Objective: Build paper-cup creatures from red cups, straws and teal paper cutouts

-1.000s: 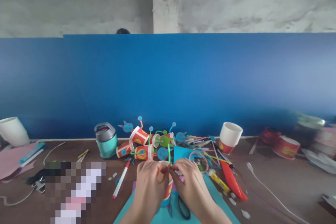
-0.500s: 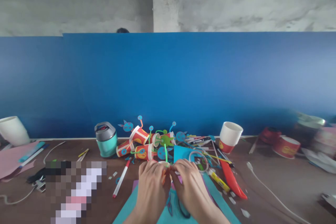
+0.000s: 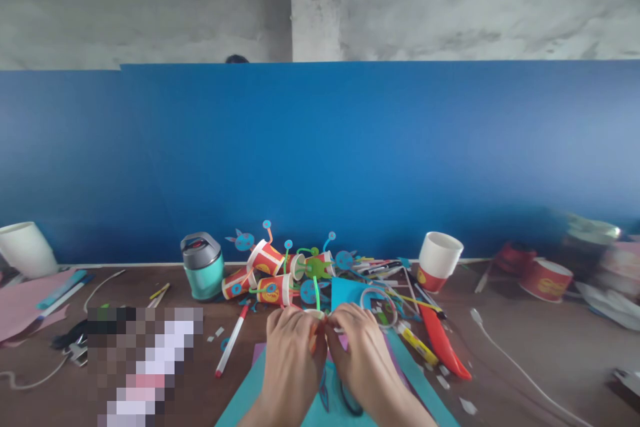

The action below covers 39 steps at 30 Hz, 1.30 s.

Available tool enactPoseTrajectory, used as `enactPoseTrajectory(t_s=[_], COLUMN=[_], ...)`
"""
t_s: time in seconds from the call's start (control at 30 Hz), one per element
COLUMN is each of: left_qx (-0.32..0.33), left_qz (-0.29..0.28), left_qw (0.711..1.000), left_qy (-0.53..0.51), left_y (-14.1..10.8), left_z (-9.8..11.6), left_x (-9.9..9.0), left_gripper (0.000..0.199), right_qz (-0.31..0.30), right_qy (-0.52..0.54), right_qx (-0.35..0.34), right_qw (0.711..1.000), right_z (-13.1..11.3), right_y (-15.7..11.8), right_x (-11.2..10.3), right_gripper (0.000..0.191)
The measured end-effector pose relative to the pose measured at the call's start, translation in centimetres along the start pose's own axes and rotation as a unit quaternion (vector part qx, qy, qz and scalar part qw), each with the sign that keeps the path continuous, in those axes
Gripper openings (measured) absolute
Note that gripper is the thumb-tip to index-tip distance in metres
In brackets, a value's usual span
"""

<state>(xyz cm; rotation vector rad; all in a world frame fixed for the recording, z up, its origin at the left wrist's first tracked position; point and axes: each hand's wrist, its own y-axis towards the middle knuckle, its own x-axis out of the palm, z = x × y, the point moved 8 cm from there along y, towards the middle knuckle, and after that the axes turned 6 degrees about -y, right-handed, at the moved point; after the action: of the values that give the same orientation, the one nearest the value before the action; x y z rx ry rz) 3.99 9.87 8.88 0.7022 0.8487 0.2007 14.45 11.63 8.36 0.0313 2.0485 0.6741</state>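
Observation:
My left hand (image 3: 295,355) is closed around a small paper cup (image 3: 315,314), of which the pale rim and a bit of orange-red side show between the fingers. A bright green straw (image 3: 317,292) rises by the cup's rim. My right hand (image 3: 361,350) meets the left at the cup's right side, its thumb and fingertips pinched together; what lies between them is hidden. Under both hands are teal paper sheets (image 3: 240,400). A blue paper cutout with pink lines (image 3: 324,392) and dark scissor handles (image 3: 351,401), partly covered, lie between my wrists.
Behind the hands lie several decorated red cups (image 3: 275,290) with straw limbs. A teal jar (image 3: 204,273) stands left, a white-and-red cup stack (image 3: 439,260) right. Around are a marker (image 3: 233,341), a tape roll (image 3: 379,307), a glue tube (image 3: 419,347) and a red pouch (image 3: 443,345).
Both hands keep their hold at the cup, with only a very slight shift to the right. Nothing else has visibly moved.

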Motion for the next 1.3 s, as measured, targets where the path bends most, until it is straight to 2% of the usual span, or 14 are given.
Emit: enactPoseTrajectory(t_s=[0.23,0.43,0.67,0.87,1.03,1.13,1.23,1.3], left_qx=[-0.01,-0.024,0.016,0.006,-0.04,-0.097,-0.177,-0.23], left_qz=[0.008,-0.005,0.02,0.009,-0.009,-0.027,-0.071,-0.08], left_qw=[1.0,1.0,1.0,1.0,0.999,0.99,0.958,0.932], left_qy=[0.002,0.016,0.019,0.015,-0.016,-0.096,-0.215,-0.268], left_y=[0.5,0.8,0.4,0.2,0.7,1.2,1.5,1.5], left_z=[-0.6,-1.0,-0.3,-0.3,-1.0,-1.9,-3.6,-5.1], left_x=[0.1,0.0,-0.4,-0.3,0.0,-0.1,0.4,0.6], left_gripper=[0.019,0.025,0.02,0.013,0.014,0.012,0.01,0.019], right_qz=[-0.013,-0.014,-0.019,0.007,0.026,0.027,0.041,0.047], right_qy=[-0.009,0.027,0.039,0.003,0.004,0.012,0.026,0.022], right_qx=[0.013,0.008,0.011,0.011,0.004,0.017,0.025,0.03], right_qw=[1.0,0.999,0.999,1.0,1.0,0.999,0.998,0.998], right_z=[-0.1,0.1,0.2,0.0,-0.2,0.6,2.2,3.6], right_y=[0.1,0.5,0.3,0.0,0.2,0.6,1.2,1.6], right_x=[-0.2,-0.7,-0.3,-0.1,-0.4,-0.7,-1.2,-1.3], right_gripper=[0.016,0.019,0.02,0.017,0.015,0.015,0.016,0.018])
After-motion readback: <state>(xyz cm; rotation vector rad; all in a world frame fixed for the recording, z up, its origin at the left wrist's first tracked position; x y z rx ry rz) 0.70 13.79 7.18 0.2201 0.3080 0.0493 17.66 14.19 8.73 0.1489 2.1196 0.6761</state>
